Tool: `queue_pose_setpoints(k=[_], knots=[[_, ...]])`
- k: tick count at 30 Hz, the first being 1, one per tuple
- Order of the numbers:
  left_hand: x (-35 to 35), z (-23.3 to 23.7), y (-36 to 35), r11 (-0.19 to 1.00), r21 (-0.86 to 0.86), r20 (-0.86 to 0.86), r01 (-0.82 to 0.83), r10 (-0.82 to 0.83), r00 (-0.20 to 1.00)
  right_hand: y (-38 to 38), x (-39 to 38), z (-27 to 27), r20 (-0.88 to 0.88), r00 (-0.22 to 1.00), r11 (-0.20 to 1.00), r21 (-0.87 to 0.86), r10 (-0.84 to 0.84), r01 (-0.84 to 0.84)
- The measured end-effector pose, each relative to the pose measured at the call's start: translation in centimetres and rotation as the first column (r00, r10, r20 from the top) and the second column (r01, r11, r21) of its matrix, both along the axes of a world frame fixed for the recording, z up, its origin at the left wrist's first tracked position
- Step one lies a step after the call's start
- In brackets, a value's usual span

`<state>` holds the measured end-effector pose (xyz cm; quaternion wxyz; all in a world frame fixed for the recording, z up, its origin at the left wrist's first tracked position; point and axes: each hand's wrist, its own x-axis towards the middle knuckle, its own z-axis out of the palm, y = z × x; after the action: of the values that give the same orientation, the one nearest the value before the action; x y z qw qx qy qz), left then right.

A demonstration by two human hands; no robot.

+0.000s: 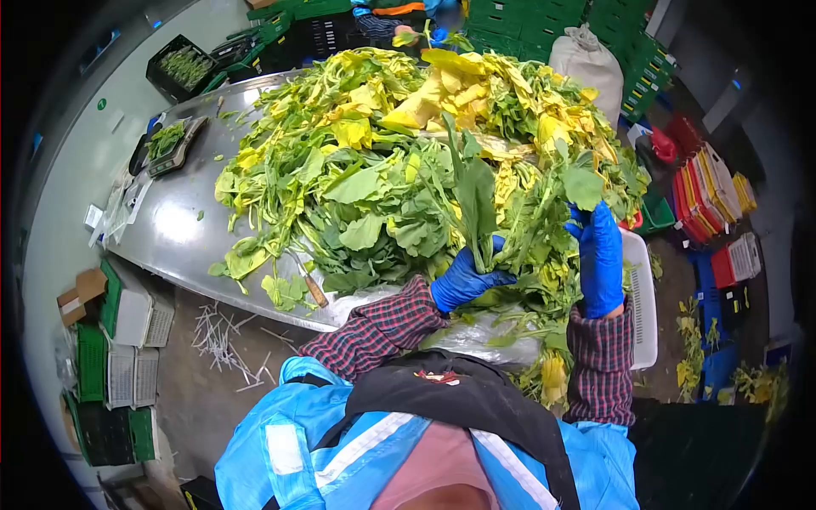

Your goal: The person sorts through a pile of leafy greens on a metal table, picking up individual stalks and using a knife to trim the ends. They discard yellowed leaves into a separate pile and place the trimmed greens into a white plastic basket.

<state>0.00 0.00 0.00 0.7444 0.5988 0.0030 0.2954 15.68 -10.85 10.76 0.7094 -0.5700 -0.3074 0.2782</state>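
Note:
My left hand [469, 279], in a blue glove, is closed around the stems of an upright bunch of leafy greens [476, 200]. Higher and to the right, my blue-gloved right hand [597, 259] has its fingertips bent at the base of a round green leaf [583, 188] and appears to pinch it; the exact grip is partly hidden. Both hands are at the near side of a big heap of green and yellowing leaves [365, 183]. A knife with a wooden handle [315, 291] lies by the table's near edge, left of my left forearm.
The metal table [183, 223] carries a scale with greens [167, 140]. A co-worker's hand [406, 34] is across the heap. A white basket [643, 297] stands at my right, stacked crates [701, 200] beyond. Crates [127, 357] and scattered white strips [229, 340] are on the left floor.

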Motion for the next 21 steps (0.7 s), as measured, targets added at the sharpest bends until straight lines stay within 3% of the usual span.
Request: queue_pose_setpoints(k=[2,3,5,7,8,9,11,12,13,16,17,19,21], knots=[[-0.9,0.0,0.6,0.999,-0.025,-0.049,0.024,-0.025,0.998,0.6,-1.1,0.2,0.05,0.999,0.994,0.108,-0.006,0.001],[1.4,-0.9,-1.5,0.997,-0.081,0.018,0.013,-0.012,1.0,-0.7,0.6,1.0,0.115,0.993,0.999,0.05,0.013,-0.019],[0.9,-1.2,-0.7,0.982,-0.046,0.002,0.184,-0.184,0.983,0.7,0.9,0.3,0.191,0.975,0.993,0.049,-0.115,0.108],[-0.6,0.4,-0.4,0.981,-0.033,-0.04,0.193,-0.195,0.98,2.2,1.2,-2.0,0.155,0.978,0.98,0.164,-0.136,0.11],[-0.6,-0.4,0.0,0.981,0.143,-0.158,0.134,-0.111,0.981,1.4,3.6,-3.9,0.074,0.996,0.98,0.189,0.044,-0.058],[-0.4,-1.4,0.2,0.949,0.298,-0.274,0.106,-0.021,0.962,1.7,4.6,-5.6,-0.039,0.994,0.974,0.202,-0.1,0.106],[-0.5,-1.7,-0.3,0.994,0.084,-0.052,0.068,-0.064,0.997,1.6,2.4,-3.5,-0.145,0.981,0.964,0.217,-0.126,0.156],[-0.5,-1.6,-0.2,0.998,0.052,0.007,0.024,-0.024,1.0,1.1,4.2,-4.9,-0.068,0.997,0.974,0.222,-0.036,0.051],[-0.8,-1.4,-0.1,0.998,0.058,0.011,0.004,-0.005,1.0,1.4,4.7,-4.9,0.002,0.999,0.974,0.221,0.047,-0.046],[-1.5,-1.1,-0.6,0.971,-0.027,-0.069,-0.238,0.236,0.969,1.7,2.8,-5.4,-0.068,0.998,0.979,0.201,-0.015,0.028],[-1.7,-0.8,-0.6,0.969,-0.026,-0.069,-0.247,0.244,0.967,2.0,2.3,-5.4,-0.086,0.993,0.973,0.206,-0.085,0.102],[-2.5,0.6,-0.8,0.91,-0.414,0.037,0.014,0.002,0.999,2.2,1.1,-5.3,-0.089,0.993,0.965,0.244,-0.073,0.092],[-2.6,0.9,-1.1,0.862,-0.506,0.038,-0.016,0.041,0.998,2.4,-2.4,-3.9,0.116,0.989,0.957,0.284,-0.09,0.054]])
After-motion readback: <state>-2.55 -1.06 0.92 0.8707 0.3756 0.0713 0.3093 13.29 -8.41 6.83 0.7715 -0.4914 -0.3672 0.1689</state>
